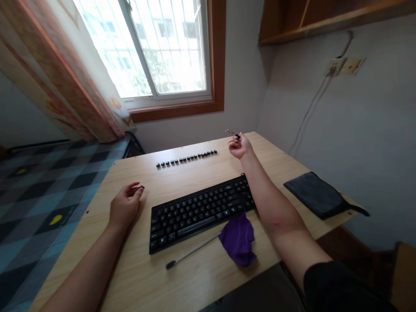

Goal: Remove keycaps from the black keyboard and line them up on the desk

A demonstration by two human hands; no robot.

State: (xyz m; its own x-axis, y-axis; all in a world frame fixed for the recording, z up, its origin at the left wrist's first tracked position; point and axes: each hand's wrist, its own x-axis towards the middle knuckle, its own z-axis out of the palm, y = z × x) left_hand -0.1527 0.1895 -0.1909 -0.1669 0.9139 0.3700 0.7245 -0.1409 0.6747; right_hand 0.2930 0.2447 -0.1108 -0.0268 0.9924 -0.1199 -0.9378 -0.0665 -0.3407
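Observation:
My left hand [125, 203] hovers over the left part of the desk, a small black keycap [141, 187] pinched between thumb and fingers. Raised above the far right of the desk, my right hand [239, 147] is closed around a keycap puller [231, 131], whose thin metal end sticks out to the left. Between my forearms lies the black keyboard [201, 212], partly covered on its right by my right arm. Beyond it, several black keycaps [186, 158] stand in a row along the far side of the desk.
A purple cloth [238, 239] and a thin-handled brush [195, 249] lie in front of the keyboard. At the right edge of the wooden desk [136, 268] is a dark pouch [315, 195]. A checked bed [48, 195] stands to the left; a shelf [325, 26] hangs above right.

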